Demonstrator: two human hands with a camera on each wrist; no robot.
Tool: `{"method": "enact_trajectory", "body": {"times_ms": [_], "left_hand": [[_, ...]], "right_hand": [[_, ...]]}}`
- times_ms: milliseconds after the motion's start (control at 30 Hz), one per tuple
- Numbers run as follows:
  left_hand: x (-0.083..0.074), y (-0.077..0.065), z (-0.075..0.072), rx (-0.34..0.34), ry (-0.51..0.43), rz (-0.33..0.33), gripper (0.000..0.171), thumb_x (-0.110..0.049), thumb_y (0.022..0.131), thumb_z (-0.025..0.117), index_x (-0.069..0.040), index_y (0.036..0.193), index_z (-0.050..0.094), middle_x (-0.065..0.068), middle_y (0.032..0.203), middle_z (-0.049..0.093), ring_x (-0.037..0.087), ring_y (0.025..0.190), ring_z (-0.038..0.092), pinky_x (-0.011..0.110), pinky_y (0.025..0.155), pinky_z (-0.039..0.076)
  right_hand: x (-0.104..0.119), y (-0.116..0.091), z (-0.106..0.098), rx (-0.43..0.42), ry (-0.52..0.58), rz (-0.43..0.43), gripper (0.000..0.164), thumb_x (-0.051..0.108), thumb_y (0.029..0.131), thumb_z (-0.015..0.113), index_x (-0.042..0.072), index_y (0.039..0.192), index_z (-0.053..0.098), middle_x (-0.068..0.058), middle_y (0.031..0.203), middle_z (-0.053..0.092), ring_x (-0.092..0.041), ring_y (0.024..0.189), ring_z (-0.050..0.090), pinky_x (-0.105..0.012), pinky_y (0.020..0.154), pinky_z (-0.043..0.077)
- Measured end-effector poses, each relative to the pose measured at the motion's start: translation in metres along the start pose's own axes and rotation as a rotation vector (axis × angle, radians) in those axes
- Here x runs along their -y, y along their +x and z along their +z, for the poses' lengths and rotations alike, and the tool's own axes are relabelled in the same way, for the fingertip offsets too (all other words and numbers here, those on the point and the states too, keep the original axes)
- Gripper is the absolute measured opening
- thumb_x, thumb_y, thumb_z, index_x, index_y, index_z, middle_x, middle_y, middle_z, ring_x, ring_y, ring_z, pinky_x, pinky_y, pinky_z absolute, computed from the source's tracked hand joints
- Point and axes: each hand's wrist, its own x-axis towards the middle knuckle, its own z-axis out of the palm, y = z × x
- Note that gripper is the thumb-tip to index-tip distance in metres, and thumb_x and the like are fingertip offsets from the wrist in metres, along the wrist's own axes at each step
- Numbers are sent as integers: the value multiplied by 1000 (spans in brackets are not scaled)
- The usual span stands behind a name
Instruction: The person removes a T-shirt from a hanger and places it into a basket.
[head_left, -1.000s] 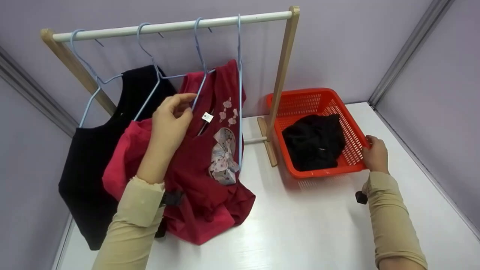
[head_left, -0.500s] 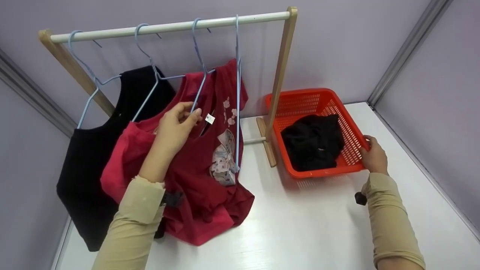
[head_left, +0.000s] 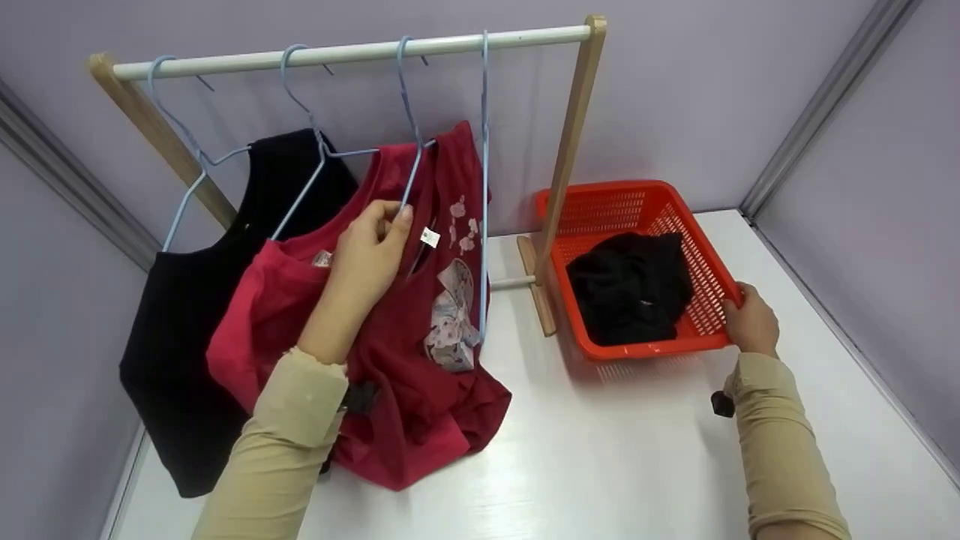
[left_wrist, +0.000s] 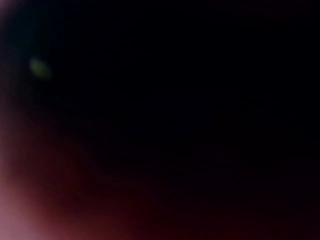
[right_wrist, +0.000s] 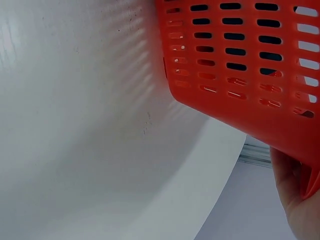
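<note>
Head view: farthest left of the left hand [head_left: 369, 251], a black shirt [head_left: 180, 352] hangs on a blue hanger [head_left: 182, 210]. Nearer, a pink shirt [head_left: 240, 330] hangs on a second blue hanger [head_left: 300, 199], partly behind the left arm. The white rod [head_left: 349, 54] above the left hand holds the hooks in a row, likely so each shirt can hang by itself. The left hand pinches the side of the third blue hanger [head_left: 413, 172] between thumb and finger, maybe because that thin wire is easy to hold. The left wrist view is too dark to help. Just right of that hand are the dark red shirt [head_left: 420, 345], which seems to be on this hanger, and its white tag [head_left: 430, 237]. Next comes a fourth blue hanger [head_left: 484, 187], seen from its edge. Between the hands, but nearer the right hand [head_left: 752, 322], is a red basket [head_left: 660, 348] with black cloth [head_left: 628, 285] inside. The right hand grips its near right corner, perhaps to steady it. I can't tell if it sits flat on the desk [head_left: 585, 450].
</note>
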Motion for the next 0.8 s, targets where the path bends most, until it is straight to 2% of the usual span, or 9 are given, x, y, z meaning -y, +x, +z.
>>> {"method": "enact_trajectory", "body": {"times_ms": [233,500,667,800], "left_hand": [[-5,-3,9,-73,-22,23,28,-26,98,47,-7,115,60,-7,63,45,11,63,43,26,67,37],[2,-6,18,-159,-69,77,24,-20,97,49,-6,109,64,-7,60,43,8,56,39,23,57,34],[3,-7,20,-185,-74,105,23,-19,96,51,-5,108,64,-8,59,43,7,56,40,21,56,34],[2,-7,20,-188,-88,122,25,-19,96,50,-4,110,64,-8,59,42,9,56,39,21,54,33]], "right_hand": [[0,0,2,-11,-2,18,48,17,100,37,-4,143,29,-35,130,47,-48,114,50,-57,96,39],[1,-1,3,-20,-2,26,48,17,100,37,-3,143,30,-34,127,49,-45,107,52,-56,92,41],[1,0,3,-11,9,26,48,17,100,36,-3,144,29,-34,131,47,-47,113,50,-57,97,40],[0,0,2,-17,3,27,48,18,100,37,-3,143,29,-34,129,48,-47,111,51,-57,96,40]]}}
